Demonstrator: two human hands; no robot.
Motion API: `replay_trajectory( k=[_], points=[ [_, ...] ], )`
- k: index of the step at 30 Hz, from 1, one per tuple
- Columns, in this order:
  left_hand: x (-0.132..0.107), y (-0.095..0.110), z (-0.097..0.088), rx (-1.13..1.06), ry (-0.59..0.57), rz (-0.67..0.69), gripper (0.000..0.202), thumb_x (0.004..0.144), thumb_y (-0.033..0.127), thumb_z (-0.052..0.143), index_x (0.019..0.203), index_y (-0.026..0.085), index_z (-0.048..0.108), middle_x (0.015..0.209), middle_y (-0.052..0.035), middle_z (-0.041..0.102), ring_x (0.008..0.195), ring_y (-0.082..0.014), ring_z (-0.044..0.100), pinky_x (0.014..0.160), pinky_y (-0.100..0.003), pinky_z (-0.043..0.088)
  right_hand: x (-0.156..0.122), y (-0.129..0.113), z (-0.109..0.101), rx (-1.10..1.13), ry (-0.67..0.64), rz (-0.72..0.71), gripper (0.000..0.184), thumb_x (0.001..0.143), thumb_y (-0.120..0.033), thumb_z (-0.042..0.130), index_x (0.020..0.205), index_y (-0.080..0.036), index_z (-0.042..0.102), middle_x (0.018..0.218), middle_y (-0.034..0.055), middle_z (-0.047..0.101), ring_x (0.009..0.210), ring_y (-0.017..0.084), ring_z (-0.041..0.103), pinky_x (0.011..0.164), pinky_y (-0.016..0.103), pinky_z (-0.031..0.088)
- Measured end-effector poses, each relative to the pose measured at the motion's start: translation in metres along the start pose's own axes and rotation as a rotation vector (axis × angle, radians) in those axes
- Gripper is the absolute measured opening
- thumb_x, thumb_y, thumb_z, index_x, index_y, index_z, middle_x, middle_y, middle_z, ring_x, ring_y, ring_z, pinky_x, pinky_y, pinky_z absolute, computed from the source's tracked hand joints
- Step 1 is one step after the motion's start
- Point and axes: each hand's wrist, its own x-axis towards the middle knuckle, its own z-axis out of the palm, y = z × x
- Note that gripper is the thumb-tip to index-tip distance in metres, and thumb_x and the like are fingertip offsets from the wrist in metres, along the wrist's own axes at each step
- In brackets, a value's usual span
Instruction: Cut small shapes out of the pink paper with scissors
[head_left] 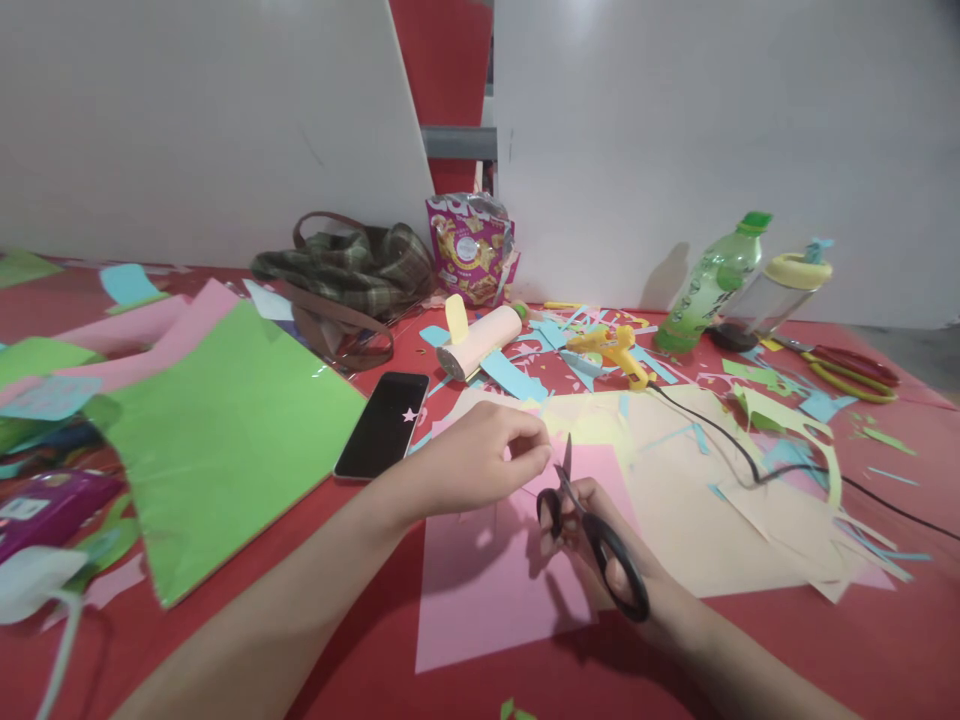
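My right hand (592, 525) is wrapped round a pair of black-handled scissors (616, 565), with its fingers at the handle loops. The blades are a little apart and point away from me. Just left of the blades, my left hand (491, 450) is closed in a pinch. Whatever lies between its fingertips is too small to make out. Under both hands is a sheet of pink paper (480, 610), which overlaps large cream paper (682, 500). A black phone (382, 425) with a small pink star (409, 415) on its screen lies beside my left wrist.
Behind my hands are a paper-covered roll (484, 343), a yellow glue gun (611, 350) with a black cord, and blue scraps. Green card (225, 450) lies left. A snack bag (472, 250), plaid bag (360, 265), green bottle (709, 285), jar (787, 290) and red-yellow scissors (851, 370) stand or lie farther back.
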Motion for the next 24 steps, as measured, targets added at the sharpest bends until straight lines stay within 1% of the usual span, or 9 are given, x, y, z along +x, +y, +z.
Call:
replay_trajectory(
  k=[4,8,14,20,24],
  points=[
    [-0.0001,0.0002,0.0003,0.008,-0.001,-0.005,0.019,0.074,0.017,0.037,0.057,0.014,0.047,0.058,0.0023,0.049,0.057,-0.0089,0.043,0.053,-0.019,0.03,0.0001,-0.0019,0.0012,0.013,-0.011,-0.013,0.043,0.065,-0.056,0.052,0.088,-0.022,0.039,0.086,0.0051,0.044,0.07,0.017,0.047,0.067,0.035,0.038],
    [-0.0003,0.0009,-0.0004,0.005,-0.006,-0.007,0.019,0.073,0.017,0.038,0.057,0.015,0.047,0.057,0.0026,0.048,0.056,-0.0086,0.042,0.053,-0.019,0.03,0.0001,-0.0024,0.0015,0.019,-0.023,-0.024,0.043,0.065,-0.056,0.053,0.088,-0.023,0.039,0.084,0.0037,0.043,0.069,0.016,0.046,0.065,0.034,0.038],
    [0.0,0.0005,-0.0008,0.009,0.004,0.005,0.019,0.073,0.017,0.038,0.056,0.015,0.046,0.056,0.0029,0.047,0.054,-0.0085,0.041,0.052,-0.019,0.029,0.0009,-0.0017,0.0013,0.028,-0.005,-0.015,0.04,0.067,-0.057,0.049,0.086,-0.022,0.04,0.085,0.0041,0.043,0.068,0.016,0.046,0.064,0.033,0.04],
    [-0.0003,-0.0003,0.0003,0.014,0.006,0.001,0.02,0.074,0.018,0.038,0.057,0.015,0.048,0.057,0.0025,0.049,0.056,-0.0091,0.043,0.053,-0.02,0.03,0.0009,0.0001,0.0005,0.018,-0.001,-0.001,0.043,0.063,-0.057,0.053,0.086,-0.023,0.04,0.086,0.0038,0.044,0.067,0.016,0.047,0.064,0.034,0.04],
    [-0.0009,0.0006,-0.0007,0.036,0.003,0.006,0.02,0.074,0.018,0.038,0.057,0.015,0.047,0.058,0.0023,0.049,0.056,-0.009,0.043,0.053,-0.02,0.029,0.0009,0.0032,-0.0005,0.024,0.002,-0.002,0.043,0.064,-0.057,0.053,0.085,-0.022,0.04,0.084,0.0038,0.045,0.067,0.016,0.049,0.063,0.034,0.039]
  ],
)
